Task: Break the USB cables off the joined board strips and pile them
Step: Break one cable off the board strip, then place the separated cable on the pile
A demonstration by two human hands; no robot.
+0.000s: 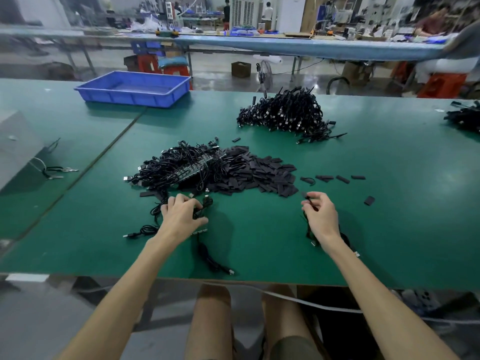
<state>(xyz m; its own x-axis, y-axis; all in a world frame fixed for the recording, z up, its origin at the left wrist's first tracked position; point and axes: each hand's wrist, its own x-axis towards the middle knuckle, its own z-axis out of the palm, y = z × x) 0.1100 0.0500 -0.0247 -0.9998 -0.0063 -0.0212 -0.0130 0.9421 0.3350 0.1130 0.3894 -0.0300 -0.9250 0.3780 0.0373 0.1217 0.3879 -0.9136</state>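
- Head view: left hand [181, 216] gripped a board strip [200, 232] on the table [259, 242].
- Right hand [322, 216] pinched one USB cable [308, 231].

Two long, thin arms are bare all the way down to the left hand [181, 216] at 8 o'clock and the right hand [322, 216] at 4 o'clock. At 6 o'clock, bare knees [213, 302] show above dark green-grey shorts [293, 349].
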